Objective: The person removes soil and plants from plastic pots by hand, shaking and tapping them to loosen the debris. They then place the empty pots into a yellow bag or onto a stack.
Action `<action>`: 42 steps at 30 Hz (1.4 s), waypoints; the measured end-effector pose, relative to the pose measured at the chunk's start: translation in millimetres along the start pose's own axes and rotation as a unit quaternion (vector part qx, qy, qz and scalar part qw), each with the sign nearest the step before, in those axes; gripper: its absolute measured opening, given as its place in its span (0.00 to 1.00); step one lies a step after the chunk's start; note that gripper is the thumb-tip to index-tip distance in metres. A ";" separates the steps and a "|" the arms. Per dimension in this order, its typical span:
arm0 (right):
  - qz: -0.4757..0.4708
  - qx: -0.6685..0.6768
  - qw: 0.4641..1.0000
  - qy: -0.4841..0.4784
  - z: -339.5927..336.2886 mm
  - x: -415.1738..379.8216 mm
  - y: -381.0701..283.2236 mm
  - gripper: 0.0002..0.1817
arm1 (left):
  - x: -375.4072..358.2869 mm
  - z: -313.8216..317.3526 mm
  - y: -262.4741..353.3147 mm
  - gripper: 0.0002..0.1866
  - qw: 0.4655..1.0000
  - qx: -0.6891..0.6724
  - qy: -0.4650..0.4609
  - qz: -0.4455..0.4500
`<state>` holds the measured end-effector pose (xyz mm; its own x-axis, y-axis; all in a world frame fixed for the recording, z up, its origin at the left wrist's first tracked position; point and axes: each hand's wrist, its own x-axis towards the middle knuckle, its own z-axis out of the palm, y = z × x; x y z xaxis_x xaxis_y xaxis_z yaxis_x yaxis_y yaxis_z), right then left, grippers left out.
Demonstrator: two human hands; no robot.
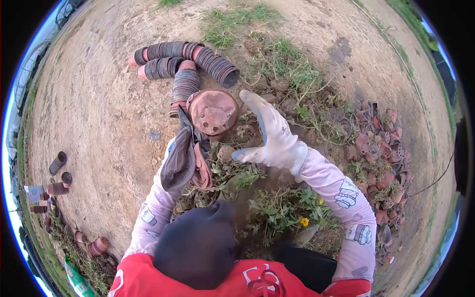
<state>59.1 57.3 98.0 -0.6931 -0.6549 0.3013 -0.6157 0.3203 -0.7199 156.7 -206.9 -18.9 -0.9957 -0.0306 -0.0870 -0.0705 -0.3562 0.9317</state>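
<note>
My left hand (171, 145), mostly hidden behind what it holds, is at the end of a patterned pink sleeve. It grips several crumpled plastic plant pots: a dark flattened pot (178, 161), a reddish folded one (203, 171), and apparently a round reddish-brown pot (213, 113) whose holed base faces me. My right hand (277, 136), in a dirty white glove with blue-grey on the palm side, is open. Its thumb and fingers are spread wide, a little to the right of the round pot, touching nothing.
Nested pot stacks (185, 84) lie on the dirt ahead. A heap of broken reddish pots (383, 158) is at the right. Pulled weeds (292, 210) and soil clods lie beneath my hands. More pots (58, 163) and a green-white bag (76, 277) are at the left.
</note>
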 end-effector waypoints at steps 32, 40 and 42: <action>0.163 0.413 0.896 0.032 154.3 73.4 99.4 0.57 | 67.7 -36.8 34.4 0.45 0.909 0.402 -0.099 -0.041; 0.145 0.235 0.961 0.018 149.4 70.2 96.6 0.63 | 59.2 -44.8 11.5 0.43 0.970 0.227 -0.084 0.005; 0.151 0.150 0.977 0.013 134.7 64.5 85.9 0.63 | 44.6 -42.2 16.6 0.41 0.975 0.211 -0.068 -0.006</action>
<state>12.0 -49.7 -28.6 -0.8380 -0.5424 0.0604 -0.2471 0.2785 -0.9281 113.6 -253.7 -22.2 -0.9914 0.1060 -0.0772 -0.0710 0.0618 0.9956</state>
